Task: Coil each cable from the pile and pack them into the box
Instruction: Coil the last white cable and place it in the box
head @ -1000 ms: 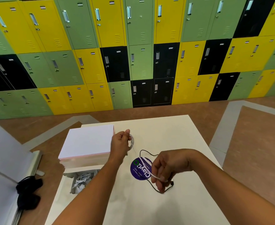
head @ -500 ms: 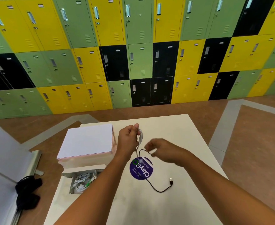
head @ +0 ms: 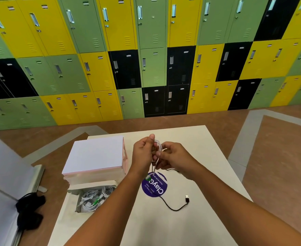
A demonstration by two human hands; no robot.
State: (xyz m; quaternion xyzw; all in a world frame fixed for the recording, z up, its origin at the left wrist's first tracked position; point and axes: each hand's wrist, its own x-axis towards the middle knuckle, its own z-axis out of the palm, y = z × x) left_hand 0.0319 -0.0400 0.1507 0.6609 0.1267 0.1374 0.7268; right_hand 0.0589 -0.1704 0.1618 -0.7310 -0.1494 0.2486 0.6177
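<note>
Head view. The left hand (head: 143,153) is curled round the loops of a thin white cable (head: 158,147), held above the pale tabletop (head: 190,139). The right hand (head: 175,157) pinches the same cable just beside the coil, and a short free tail hangs toward a round purple sticker (head: 154,186).

To finish this coil well, the right hand should probably feed the tail in even loops while the left hand keeps them stacked and flat.

A thin black cable with a USB plug (head: 174,208) lies uncoiled on the tabletop.

The open white cardboard box (head: 93,183) at the left edge holds several bundled white cables and one small green part. Behind it stands a closed white box with pink edges (head: 94,155); its contents are hidden.
</note>
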